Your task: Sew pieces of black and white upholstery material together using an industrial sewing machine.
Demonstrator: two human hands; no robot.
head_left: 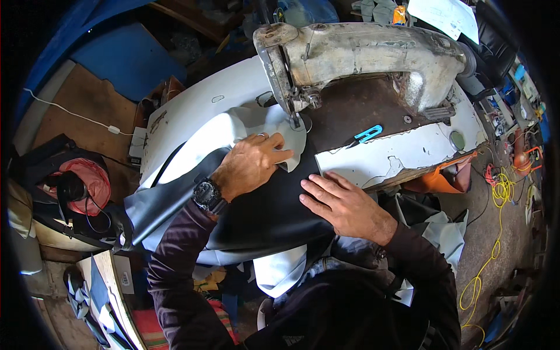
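A wide sheet of black, leather-like material (262, 213) with a pale backing spreads over the table and hangs over its near edge. Part of it is folded so that the white side (216, 131) shows, reaching under the needle area of an old, worn sewing machine (367, 55). My left hand (254, 163), with a ring and a wrist watch, is closed on the folded sheet just in front of the presser foot (295, 120); its fingertips are partly hidden. Fingers outstretched, my right hand (347, 205) rests on the black side near the table's front edge.
Blue thread snips (367, 133) lie on the white tabletop (396, 149) right of the needle, near a round greenish lid (457, 140). A bag with red lining (87, 186) stands at the left. Yellow cord (496, 245) trails over the floor at right.
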